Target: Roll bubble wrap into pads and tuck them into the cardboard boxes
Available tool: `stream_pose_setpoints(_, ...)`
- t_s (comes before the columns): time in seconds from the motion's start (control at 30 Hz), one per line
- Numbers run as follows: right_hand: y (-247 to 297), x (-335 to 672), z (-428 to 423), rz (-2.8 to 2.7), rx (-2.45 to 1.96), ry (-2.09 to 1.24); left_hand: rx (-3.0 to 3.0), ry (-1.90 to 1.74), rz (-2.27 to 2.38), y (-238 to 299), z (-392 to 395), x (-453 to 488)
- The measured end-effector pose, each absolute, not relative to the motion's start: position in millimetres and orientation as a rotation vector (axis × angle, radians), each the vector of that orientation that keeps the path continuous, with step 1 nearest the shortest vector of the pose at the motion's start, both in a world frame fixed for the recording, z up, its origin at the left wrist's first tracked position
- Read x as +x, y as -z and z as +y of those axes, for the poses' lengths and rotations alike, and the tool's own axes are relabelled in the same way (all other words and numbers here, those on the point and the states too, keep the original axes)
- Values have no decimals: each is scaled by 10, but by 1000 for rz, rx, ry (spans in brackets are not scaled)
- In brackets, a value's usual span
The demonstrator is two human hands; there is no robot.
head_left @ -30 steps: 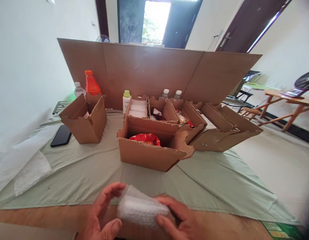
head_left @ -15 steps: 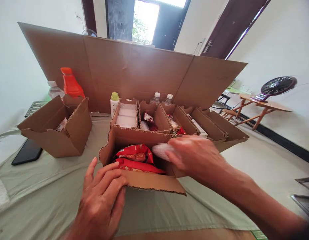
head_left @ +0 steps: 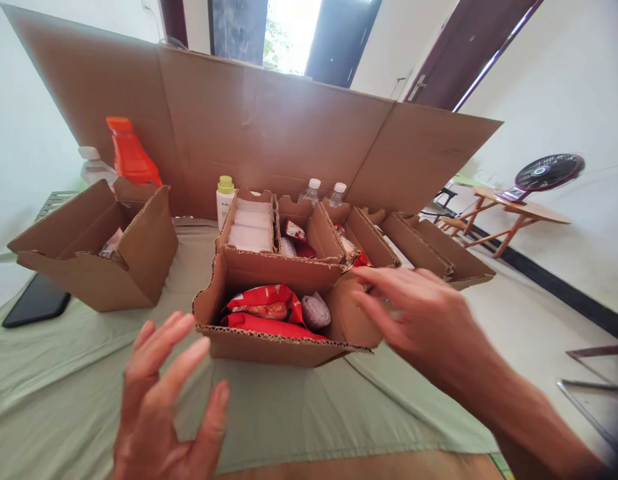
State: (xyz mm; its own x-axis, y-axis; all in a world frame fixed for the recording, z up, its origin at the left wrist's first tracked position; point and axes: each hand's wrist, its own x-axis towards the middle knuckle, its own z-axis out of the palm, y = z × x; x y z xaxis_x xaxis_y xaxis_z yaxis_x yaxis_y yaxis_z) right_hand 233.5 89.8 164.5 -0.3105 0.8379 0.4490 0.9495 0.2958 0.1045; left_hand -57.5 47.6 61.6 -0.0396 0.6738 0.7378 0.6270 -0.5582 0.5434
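An open cardboard box (head_left: 269, 347) stands in front of me on the green cloth. Red snack packets (head_left: 266, 310) lie inside it, with a bubble-wrapped bundle (head_left: 316, 311) tucked at their right. My right hand (head_left: 419, 313) hovers just right of the box's right flap, fingers stretched out and holding nothing. Lifted off the box, my left hand (head_left: 163, 400) is in the air at the lower left, its fingers spread and empty.
More open boxes (head_left: 309, 233) with packets and white foam stand behind; another box (head_left: 96, 247) sits at the left beside a black phone (head_left: 36, 300). Bottles (head_left: 131, 153) line a tall cardboard screen (head_left: 269, 127). A fan (head_left: 549, 173) and wooden table are far right.
My right hand let go of the bubble-wrapped bundle inside the front box and drew back to the right. The left hand came off the box's front edge and opened.
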Motion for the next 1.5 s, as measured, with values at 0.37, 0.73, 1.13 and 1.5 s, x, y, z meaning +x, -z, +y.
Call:
stream_pose_setpoints(0.37,-409,2305,393,-1756,-1624,-320,1392,-1292,1224,-35,716,-458)
stream_pose_setpoints(0.73,-1125,1738,135,-1725,-1301,-20,1478,-1817,1185,-992,231,-813)
stream_pose_setpoints(1.13,-204,1343,-158,-1912,-1268,-156,1105,-1698,1337,-126,97,-1248)
stream_pose_setpoints(1.5,361,1255,-46,-1935,-1110,-235,1300,-1507,1469,128,703,-1424)
